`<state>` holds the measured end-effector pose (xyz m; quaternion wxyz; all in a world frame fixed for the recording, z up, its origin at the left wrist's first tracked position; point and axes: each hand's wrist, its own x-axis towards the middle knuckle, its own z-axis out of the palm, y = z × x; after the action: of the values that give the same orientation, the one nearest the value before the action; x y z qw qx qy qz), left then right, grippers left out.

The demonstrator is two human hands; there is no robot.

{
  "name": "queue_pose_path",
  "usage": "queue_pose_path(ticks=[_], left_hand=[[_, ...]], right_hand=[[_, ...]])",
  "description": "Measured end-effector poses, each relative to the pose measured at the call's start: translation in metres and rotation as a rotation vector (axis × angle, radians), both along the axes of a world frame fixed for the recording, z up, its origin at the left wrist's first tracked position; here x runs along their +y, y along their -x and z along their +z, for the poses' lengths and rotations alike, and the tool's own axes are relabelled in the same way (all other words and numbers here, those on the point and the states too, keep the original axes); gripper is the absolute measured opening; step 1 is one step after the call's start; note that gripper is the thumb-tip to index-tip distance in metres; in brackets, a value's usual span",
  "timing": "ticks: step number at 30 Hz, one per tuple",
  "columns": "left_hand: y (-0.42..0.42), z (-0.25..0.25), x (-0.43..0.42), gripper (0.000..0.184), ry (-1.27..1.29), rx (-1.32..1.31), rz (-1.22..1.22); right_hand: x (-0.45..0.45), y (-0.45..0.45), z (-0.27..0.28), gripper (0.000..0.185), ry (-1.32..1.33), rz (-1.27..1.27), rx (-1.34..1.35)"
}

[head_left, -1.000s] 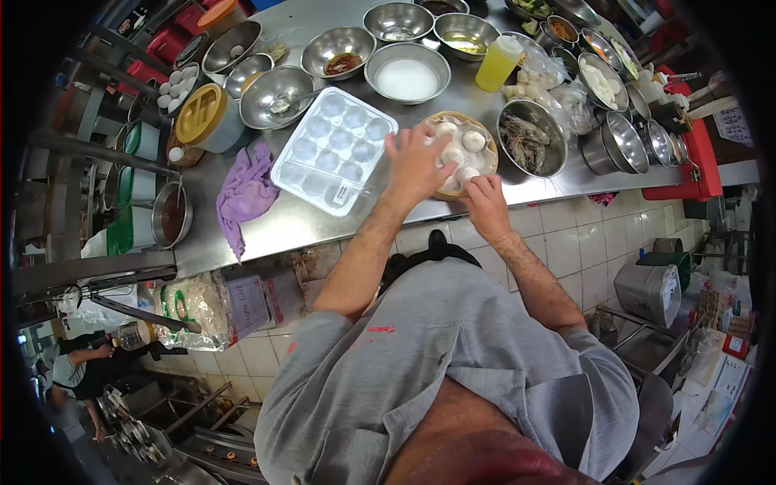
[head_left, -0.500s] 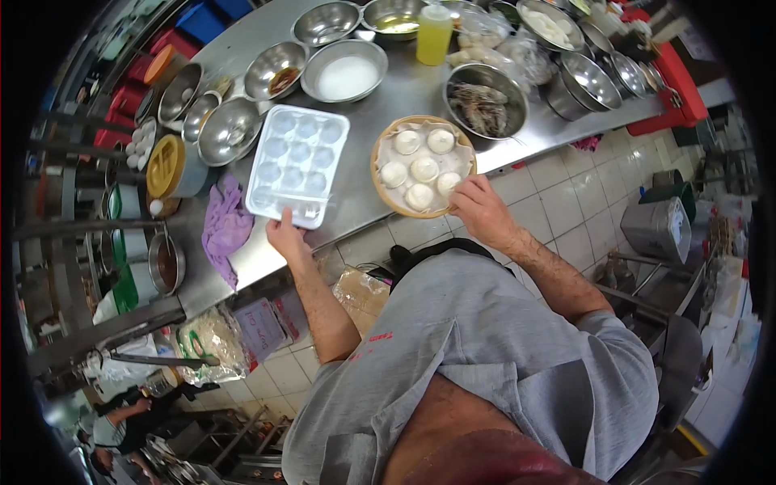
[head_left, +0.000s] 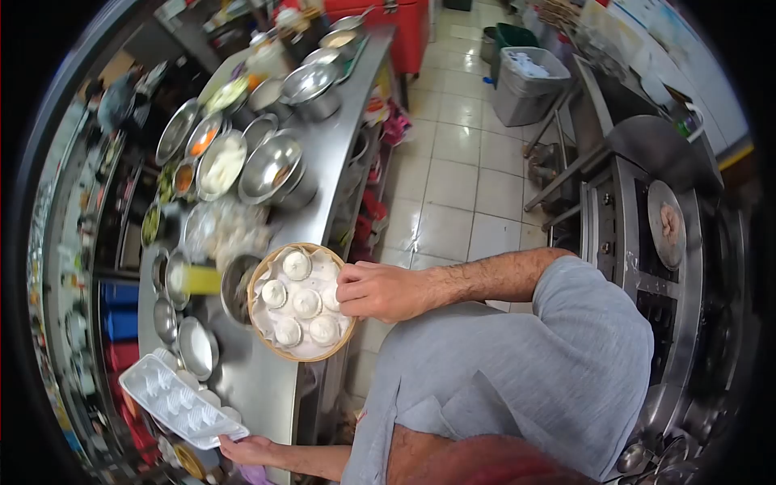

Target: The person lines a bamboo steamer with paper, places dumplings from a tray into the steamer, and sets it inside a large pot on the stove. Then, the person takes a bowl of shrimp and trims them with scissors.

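My right hand (head_left: 388,291) is closed on the right rim of a round bamboo steamer basket (head_left: 303,356), its fingers partly over one bun. Several pale pleated buns (head_left: 306,303) sit on paper inside the basket, which is near the counter's front edge. At lower left, my left hand (head_left: 246,449) grips the near corner of a white plastic tray (head_left: 178,402) with moulded compartments. The tray is tilted, and nothing I can make out lies in its compartments. Partly hidden behind the basket is a metal bowl (head_left: 236,284).
Several metal bowls with food, a squeeze bottle of yellow liquid (head_left: 206,280) and plastic bags (head_left: 226,230) crowd the steel counter (head_left: 327,194). To the right of the tiled walkway (head_left: 449,174) stand a grey bin (head_left: 525,89) and a stove with a wok (head_left: 666,218).
My view has swung to the right, bringing the walkway and stove into sight. Both hands keep hold of the basket and tray. The tray now looks tilted.
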<state>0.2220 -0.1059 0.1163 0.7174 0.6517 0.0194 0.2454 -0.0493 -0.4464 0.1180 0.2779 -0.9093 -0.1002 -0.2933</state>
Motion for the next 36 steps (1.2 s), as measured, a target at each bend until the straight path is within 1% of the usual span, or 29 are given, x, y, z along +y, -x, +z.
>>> queue_pose_path(ticks=[1, 3, 5, 7, 8, 10, 11, 13, 14, 15, 16, 17, 18, 19, 20, 21, 22, 23, 24, 25, 27, 29, 32, 33, 34, 36], left_hand=[[0.008, 0.002, -0.033, 0.029, 0.001, -0.011, -0.030], [0.024, 0.002, -0.106, 0.031, 0.041, 0.013, -0.226], [0.027, -0.010, -0.168, 0.023, 0.100, 0.045, -0.456], [0.047, -0.010, -0.242, 0.019, 0.082, 0.119, -0.611], [0.054, -0.013, -0.277, 0.019, 0.072, 0.146, -0.694], [0.070, -0.018, -0.345, 0.021, 0.044, 0.200, -0.888], [0.083, -0.016, -0.381, 0.021, 0.074, 0.249, -0.972], [0.100, -0.024, -0.453, 0.018, 0.063, 0.293, -1.105], [0.108, -0.031, -0.491, 0.018, 0.060, 0.300, -1.145], [0.115, -0.043, -0.529, 0.019, 0.047, 0.312, -1.253], [0.122, -0.059, -0.568, 0.020, 0.032, 0.323, -1.358], [0.127, -0.082, -0.610, 0.020, 0.023, 0.343, -1.436], [0.130, -0.115, -0.649, 0.020, -0.007, 0.201, -1.541], [0.161, -0.103, -0.687, 0.020, -0.019, 0.455, -1.593], [0.187, -0.105, -0.724, 0.020, -0.075, 0.546, -1.606], [0.207, -0.117, -0.764, 0.021, -0.066, 0.585, -1.734], [0.223, -0.138, -0.802, 0.023, -0.095, 0.553, -1.819], [0.251, -0.128, -0.830, 0.024, -0.254, 0.627, -1.839], [0.274, -0.131, -0.862, 0.023, -0.310, 0.658, -1.906], [0.293, -0.141, -0.892, 0.022, -0.378, 0.691, -1.967], [0.326, -0.174, -0.953, 0.019, -0.516, 0.638, -2.045], [0.370, -0.175, -0.996, 0.017, -0.510, 0.680, -2.106], [0.417, -0.198, -1.057, 0.016, -0.521, 0.735, -2.116], [0.433, -0.204, -1.077, 0.017, -0.528, 0.747, -2.143], [0.442, -0.209, -1.094, 0.019, -0.546, 0.756, -2.165], [0.467, -0.215, -1.129, 0.019, -0.533, 0.798, -2.142]], right_hand=[[-0.021, 0.018, -0.001, 0.021, 0.001, -0.030, -0.011], [-0.059, 0.056, -0.004, 0.021, 0.039, -0.139, 0.013], [-0.091, 0.093, -0.010, 0.020, 0.044, -0.223, 0.032], [-0.123, 0.127, -0.018, 0.021, 0.027, -0.398, 0.053], [-0.139, 0.144, -0.021, 0.021, 0.036, -0.422, 0.050], [-0.167, 0.178, -0.026, 0.024, 0.029, -0.610, 0.057], [-0.180, 0.193, -0.026, 0.024, 0.031, -0.647, 0.064], [-0.207, 0.223, -0.028, 0.026, -0.035, -0.816, 0.060], [-0.221, 0.239, -0.030, 0.026, -0.035, -0.856, 0.065], [-0.236, 0.253, -0.033, 0.028, -0.023, -0.944, 0.077], [-0.251, 0.266, -0.035, 0.029, -0.013, -1.028, 0.090], [-0.265, 0.279, -0.038, 0.029, -0.012, -1.062, 0.094], [-0.278, 0.289, -0.040, 0.029, -0.009, -1.155, 0.110], [-0.290, 0.300, -0.039, 0.029, -0.005, -1.248, 0.126], [-0.303, 0.311, -0.036, 0.027, -0.068, -1.307, 0.155], [-0.316, 0.320, -0.033, 0.027, -0.068, -1.341, 0.158], [-0.327, 0.328, -0.030, 0.026, -0.094, -1.430, 0.172], [-0.340, 0.337, -0.026, 0.026, -0.113, -1.516, 0.185], [-0.352, 0.347, -0.024, 0.026, -0.127, -1.582, 0.183], [-0.364, 0.357, -0.021, 0.026, -0.130, -1.605, 0.188], [-0.385, 0.375, -0.017, 0.026, -0.187, -1.753, 0.208], [-0.411, 0.396, -0.023, 0.026, -0.179, -1.817, 0.180], [-0.444, 0.426, -0.025, 0.027, -0.190, -1.984, 0.132], [-0.458, 0.438, -0.027, 0.027, -0.196, -1.971, 0.139], [-0.467, 0.446, -0.029, 0.027, -0.184, -2.014, 0.133], [-0.491, 0.471, -0.031, 0.028, -0.157, -2.071, 0.098]])
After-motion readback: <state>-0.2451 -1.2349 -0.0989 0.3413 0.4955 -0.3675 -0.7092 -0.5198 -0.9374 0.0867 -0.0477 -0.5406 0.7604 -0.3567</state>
